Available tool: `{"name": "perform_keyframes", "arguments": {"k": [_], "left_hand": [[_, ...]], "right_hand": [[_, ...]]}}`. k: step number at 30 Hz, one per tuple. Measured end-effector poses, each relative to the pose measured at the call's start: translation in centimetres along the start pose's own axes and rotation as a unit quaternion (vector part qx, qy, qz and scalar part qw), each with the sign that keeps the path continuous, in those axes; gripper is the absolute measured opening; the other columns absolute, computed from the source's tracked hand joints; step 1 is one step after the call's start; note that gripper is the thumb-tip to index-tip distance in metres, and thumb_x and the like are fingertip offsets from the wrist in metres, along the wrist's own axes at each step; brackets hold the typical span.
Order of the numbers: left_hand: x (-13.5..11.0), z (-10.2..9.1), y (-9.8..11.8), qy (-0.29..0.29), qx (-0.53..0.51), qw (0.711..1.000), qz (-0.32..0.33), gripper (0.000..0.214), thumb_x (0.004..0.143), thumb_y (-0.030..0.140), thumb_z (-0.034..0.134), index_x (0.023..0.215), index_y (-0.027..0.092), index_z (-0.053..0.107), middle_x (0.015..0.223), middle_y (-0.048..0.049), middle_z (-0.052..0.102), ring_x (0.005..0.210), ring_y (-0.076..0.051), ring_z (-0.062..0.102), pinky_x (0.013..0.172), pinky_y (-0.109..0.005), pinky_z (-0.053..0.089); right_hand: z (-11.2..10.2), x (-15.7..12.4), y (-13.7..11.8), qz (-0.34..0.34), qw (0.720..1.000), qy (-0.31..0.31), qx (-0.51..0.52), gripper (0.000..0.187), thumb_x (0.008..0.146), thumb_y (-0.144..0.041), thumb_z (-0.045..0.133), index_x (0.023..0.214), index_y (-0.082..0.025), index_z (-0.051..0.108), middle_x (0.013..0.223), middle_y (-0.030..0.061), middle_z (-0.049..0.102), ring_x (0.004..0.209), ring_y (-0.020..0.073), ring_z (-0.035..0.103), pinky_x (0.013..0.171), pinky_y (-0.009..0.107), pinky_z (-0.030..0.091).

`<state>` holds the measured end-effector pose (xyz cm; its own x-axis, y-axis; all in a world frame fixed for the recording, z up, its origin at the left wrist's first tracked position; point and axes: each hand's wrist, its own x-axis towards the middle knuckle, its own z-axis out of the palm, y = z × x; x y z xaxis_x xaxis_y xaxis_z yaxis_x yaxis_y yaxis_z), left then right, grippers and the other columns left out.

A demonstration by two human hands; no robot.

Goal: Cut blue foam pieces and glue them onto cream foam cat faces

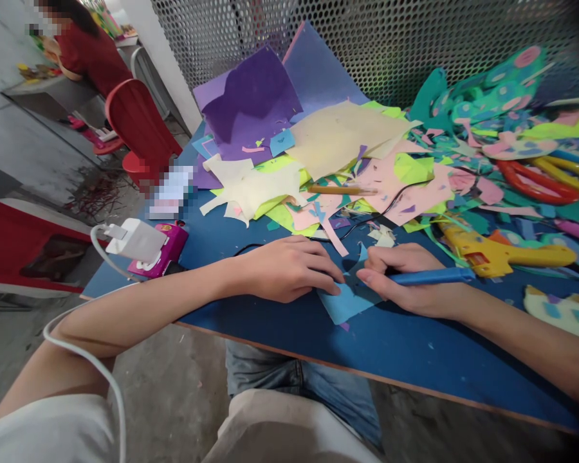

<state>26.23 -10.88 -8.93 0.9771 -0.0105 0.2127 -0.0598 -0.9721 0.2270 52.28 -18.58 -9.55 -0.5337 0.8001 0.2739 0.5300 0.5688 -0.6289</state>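
My left hand (299, 269) lies palm down on the blue tabletop, its fingers stretched out over a small light-blue felt-like piece (343, 305). The fingertips press on that piece's left side. Closed around a slim blue pen-like tool (431, 276), my right hand (405, 276) rests at the piece's right edge. The tool's back end points right, and its tip is hidden behind my fingers, so I cannot tell whether it is a pen or a knife. A narrow corner of light-blue material shows between my hands.
Purple sheets (258, 103), cream sheets (342, 138) and colourful scraps pile up at the back. Right of my hand lie a yellow glue gun (516, 254) and red-handled scissors (535, 186). A white charger (137, 241) sits in a magenta socket block (168, 247). A person (94, 48) sits far left.
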Motion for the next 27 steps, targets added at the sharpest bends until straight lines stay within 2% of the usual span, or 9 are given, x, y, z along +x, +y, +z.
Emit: {"name": "perform_keyframes", "arguments": {"k": [5,11,15,27], "left_hand": [[-0.07,0.14,-0.09,0.005,0.002,1.000,0.003,0.039,0.097,0.009,0.048,0.122,0.026,0.073,0.137,-0.0033,0.072,0.121,-0.020,0.066,0.101,-0.037,0.051],[-0.05,0.04,-0.09,0.015,0.003,1.000,0.010,0.038,0.095,0.008,0.050,0.121,0.025,0.073,0.135,-0.0037,0.073,0.119,-0.020,0.067,0.099,-0.036,0.052],[0.05,-0.06,-0.04,0.000,0.004,1.000,0.003,0.039,0.097,0.009,0.048,0.121,0.026,0.073,0.136,-0.0037,0.072,0.120,-0.019,0.066,0.101,-0.035,0.052],[0.05,-0.07,-0.05,-0.008,0.007,1.000,0.000,0.039,0.098,0.010,0.047,0.121,0.026,0.074,0.136,-0.0040,0.072,0.120,-0.019,0.066,0.101,-0.036,0.052]], "right_hand": [[-0.19,-0.02,0.10,-0.029,0.999,-0.013,-0.029,0.039,0.101,-0.030,0.058,0.067,-0.022,0.040,0.050,-0.0076,0.038,0.043,0.0072,0.036,0.046,0.023,0.027],[-0.01,0.19,0.13,-0.051,0.998,-0.009,-0.044,0.037,0.101,-0.027,0.058,0.069,-0.022,0.040,0.050,-0.0084,0.040,0.042,0.0062,0.037,0.046,0.023,0.026],[0.14,0.12,0.31,-0.071,0.997,-0.008,-0.041,0.037,0.099,-0.022,0.058,0.069,-0.022,0.037,0.050,-0.0093,0.035,0.042,0.0055,0.036,0.046,0.021,0.025],[-0.06,-0.11,0.35,-0.053,0.998,0.008,-0.013,0.039,0.099,-0.019,0.058,0.067,-0.022,0.035,0.054,-0.0090,0.028,0.043,0.0056,0.032,0.046,0.022,0.025]]}}
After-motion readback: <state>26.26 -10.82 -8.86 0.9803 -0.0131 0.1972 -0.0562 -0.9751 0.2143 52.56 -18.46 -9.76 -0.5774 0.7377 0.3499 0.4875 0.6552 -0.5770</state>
